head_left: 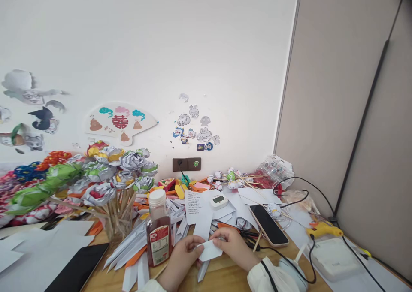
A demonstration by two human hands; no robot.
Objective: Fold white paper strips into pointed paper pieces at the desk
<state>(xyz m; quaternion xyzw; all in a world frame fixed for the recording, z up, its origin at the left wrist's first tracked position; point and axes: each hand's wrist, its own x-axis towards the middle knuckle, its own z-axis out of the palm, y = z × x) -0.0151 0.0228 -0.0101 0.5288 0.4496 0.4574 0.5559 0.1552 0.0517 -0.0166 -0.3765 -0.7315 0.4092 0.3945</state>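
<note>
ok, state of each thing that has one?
left hand: pinching paper piece
right hand: pinching paper piece
paper piece: held between both hands, flat
bottle: upright, capped
phone: face up, screen dark
tablet: screen dark
glue gun: lying on its side

Both of the person's hands are meeting low in front of the body, close together and almost touching at the fingertips. The left hand (182, 254) is coming in from the lower left with its back turned up, fingers curling forward and the thumb tucking under as it pinches. The right hand (232, 245) is reaching in from the right, its fingers bending down and inward toward the left one, also pinching. The right wrist is emerging from a pale sleeve with a dark band around it; only a sliver of light cuff is showing at the left wrist.
</note>
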